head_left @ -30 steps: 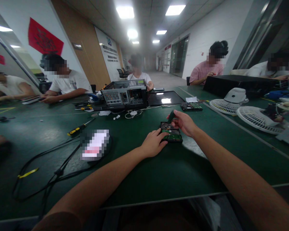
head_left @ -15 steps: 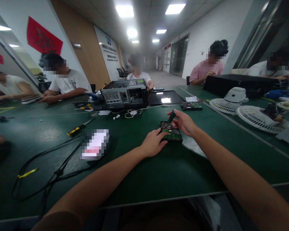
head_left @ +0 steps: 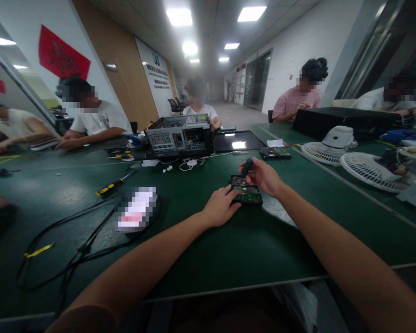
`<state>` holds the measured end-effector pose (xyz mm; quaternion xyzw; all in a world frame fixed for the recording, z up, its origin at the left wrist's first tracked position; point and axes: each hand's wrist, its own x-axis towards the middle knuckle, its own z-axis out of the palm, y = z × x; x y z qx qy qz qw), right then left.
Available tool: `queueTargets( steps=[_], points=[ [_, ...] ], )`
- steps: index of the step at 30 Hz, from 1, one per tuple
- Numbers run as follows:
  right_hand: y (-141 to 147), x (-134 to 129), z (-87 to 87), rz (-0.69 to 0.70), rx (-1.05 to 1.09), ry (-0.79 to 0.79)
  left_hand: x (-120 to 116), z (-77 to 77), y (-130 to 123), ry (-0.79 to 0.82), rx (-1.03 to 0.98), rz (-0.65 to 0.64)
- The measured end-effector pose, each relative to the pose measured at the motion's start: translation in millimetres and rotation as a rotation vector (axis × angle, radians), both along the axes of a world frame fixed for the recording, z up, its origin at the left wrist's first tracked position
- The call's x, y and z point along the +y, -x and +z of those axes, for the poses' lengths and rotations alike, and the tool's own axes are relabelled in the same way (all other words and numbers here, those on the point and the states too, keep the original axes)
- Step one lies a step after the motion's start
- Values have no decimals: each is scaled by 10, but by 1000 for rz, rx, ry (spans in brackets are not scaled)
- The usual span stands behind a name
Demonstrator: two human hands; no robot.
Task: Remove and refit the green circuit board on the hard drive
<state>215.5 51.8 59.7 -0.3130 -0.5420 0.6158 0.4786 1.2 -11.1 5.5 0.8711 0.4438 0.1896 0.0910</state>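
Observation:
On the green table in front of me lies a hard drive, its green circuit board and dark metal case facing up. My left hand grips its left side, fingers over the top and thumb along the near edge. In my right hand is a screwdriver with a dark green handle, pinched between the fingers and held nearly upright over the far part of the drive. My fingers and the handle hide the screwdriver's tip.
Beyond the drive stand an opened computer case, a dark flat panel and another drive. White fan parts lie to the right. A yellow-black screwdriver and black cord are on the left. Several people sit around the table.
My two hands, the drive and the screwdriver stay in almost the same place. At the far left, a person's hand has shifted slightly.

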Motion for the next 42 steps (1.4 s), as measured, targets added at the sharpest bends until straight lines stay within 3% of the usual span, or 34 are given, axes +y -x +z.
queueTargets(
  steps=[9, 17, 33, 42],
  points=[
    [19, -21, 9, -55, -32, 7, -6, 22, -8, 20, -102, 7],
    [6, -34, 7, -67, -50, -50, 8, 31, -2, 98, -166, 99],
    [13, -8, -4, -29, 22, -6, 17, 55, -12, 111, -182, 115],
    [22, -12, 2, -36, -1, -10, 42, 31, -16, 45, -147, 47]
  ],
)
